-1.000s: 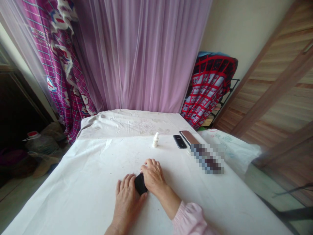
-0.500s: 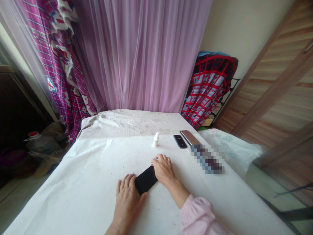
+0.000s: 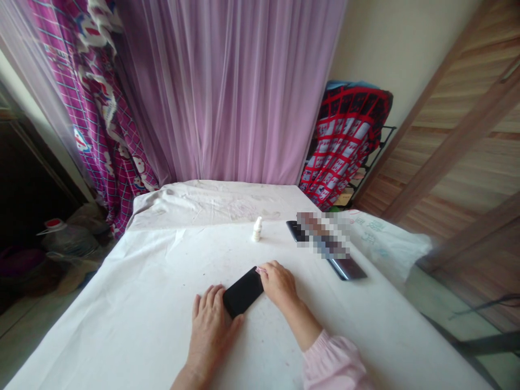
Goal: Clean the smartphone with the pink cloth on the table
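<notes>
Black phone (image 3: 242, 292) between left grip (image 3: 209, 319), spread at one end; right grip (image 3: 280, 283) curled, pinch unclear.

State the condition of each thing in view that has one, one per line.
Black smartphone: flat, dark face up
Left hand: thumb and fingers spread at the smartphone's left end
Right hand: fingers curled at its right end
Small white bottle: upright; cap unclear
Red-topped plastic jug: upright, on the floor
Mauve curtain: hanging in folds
White tablecloth: spread, creased at the far end
</notes>
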A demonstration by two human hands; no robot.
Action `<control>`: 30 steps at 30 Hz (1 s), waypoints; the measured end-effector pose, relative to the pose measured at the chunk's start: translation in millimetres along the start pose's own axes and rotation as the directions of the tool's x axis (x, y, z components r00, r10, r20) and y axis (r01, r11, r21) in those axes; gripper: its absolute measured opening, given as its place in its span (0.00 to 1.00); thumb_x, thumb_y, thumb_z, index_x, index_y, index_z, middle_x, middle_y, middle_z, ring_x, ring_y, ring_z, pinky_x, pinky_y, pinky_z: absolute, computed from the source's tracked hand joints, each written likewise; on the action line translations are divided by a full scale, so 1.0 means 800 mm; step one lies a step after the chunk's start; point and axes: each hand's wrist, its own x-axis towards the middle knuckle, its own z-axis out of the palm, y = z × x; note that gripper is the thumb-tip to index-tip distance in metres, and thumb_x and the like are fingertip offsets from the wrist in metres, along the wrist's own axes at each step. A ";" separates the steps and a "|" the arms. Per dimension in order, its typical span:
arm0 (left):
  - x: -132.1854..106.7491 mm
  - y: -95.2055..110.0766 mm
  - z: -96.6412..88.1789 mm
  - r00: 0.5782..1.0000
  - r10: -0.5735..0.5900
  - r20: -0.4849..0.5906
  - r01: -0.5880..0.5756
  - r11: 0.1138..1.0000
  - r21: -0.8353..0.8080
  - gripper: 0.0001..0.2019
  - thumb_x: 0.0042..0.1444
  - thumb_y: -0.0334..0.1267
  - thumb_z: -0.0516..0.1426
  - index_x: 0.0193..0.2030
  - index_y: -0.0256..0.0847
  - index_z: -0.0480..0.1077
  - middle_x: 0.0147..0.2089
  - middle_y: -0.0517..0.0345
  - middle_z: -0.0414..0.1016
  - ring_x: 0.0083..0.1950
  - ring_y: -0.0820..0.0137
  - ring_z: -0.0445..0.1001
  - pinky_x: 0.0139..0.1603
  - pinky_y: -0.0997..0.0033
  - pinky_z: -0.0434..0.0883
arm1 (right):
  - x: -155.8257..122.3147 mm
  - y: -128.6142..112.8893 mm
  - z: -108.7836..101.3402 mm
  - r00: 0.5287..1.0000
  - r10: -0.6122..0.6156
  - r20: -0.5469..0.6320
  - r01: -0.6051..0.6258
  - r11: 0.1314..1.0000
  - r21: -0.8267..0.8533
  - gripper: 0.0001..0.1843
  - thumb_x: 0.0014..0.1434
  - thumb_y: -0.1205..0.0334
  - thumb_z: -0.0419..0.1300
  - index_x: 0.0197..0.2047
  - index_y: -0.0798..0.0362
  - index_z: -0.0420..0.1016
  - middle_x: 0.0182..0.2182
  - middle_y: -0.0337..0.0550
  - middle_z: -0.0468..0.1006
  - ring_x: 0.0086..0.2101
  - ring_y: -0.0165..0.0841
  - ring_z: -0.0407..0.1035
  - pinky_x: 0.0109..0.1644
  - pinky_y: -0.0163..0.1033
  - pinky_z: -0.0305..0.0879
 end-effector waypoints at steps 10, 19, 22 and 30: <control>0.003 0.005 -0.004 1.000 -0.013 0.011 0.013 1.000 0.028 0.23 0.53 0.43 0.57 0.55 0.38 0.66 0.57 0.43 0.73 0.61 0.52 0.68 0.64 0.43 0.57 | -0.024 0.014 -0.002 0.999 0.035 0.016 -0.035 0.999 -0.022 0.13 0.69 0.61 0.50 0.45 0.48 0.77 0.43 0.43 0.77 0.43 0.33 0.72 0.43 0.35 0.60; 0.003 0.004 -0.004 1.000 -0.015 0.021 0.014 1.000 0.013 0.23 0.53 0.42 0.57 0.56 0.38 0.66 0.57 0.42 0.72 0.61 0.52 0.68 0.64 0.42 0.56 | -0.046 0.016 -0.004 0.999 0.037 -0.004 -0.037 0.998 -0.052 0.12 0.69 0.62 0.51 0.43 0.49 0.77 0.42 0.44 0.77 0.41 0.33 0.73 0.42 0.35 0.60; 0.003 0.003 -0.004 1.000 -0.007 0.011 0.007 1.000 0.008 0.23 0.53 0.43 0.57 0.56 0.39 0.66 0.57 0.42 0.73 0.61 0.52 0.68 0.64 0.42 0.56 | -0.051 0.019 -0.008 0.999 0.036 -0.023 -0.037 0.999 -0.030 0.12 0.68 0.63 0.52 0.42 0.48 0.78 0.41 0.42 0.78 0.40 0.32 0.73 0.41 0.34 0.60; 0.004 -0.001 0.000 1.000 0.016 0.004 -0.016 1.000 0.011 0.24 0.53 0.44 0.58 0.55 0.38 0.66 0.57 0.43 0.73 0.60 0.52 0.69 0.63 0.42 0.58 | -0.018 0.004 -0.003 0.988 -0.069 -0.139 0.072 0.997 0.018 0.13 0.69 0.61 0.52 0.44 0.44 0.79 0.41 0.40 0.77 0.41 0.31 0.71 0.44 0.33 0.59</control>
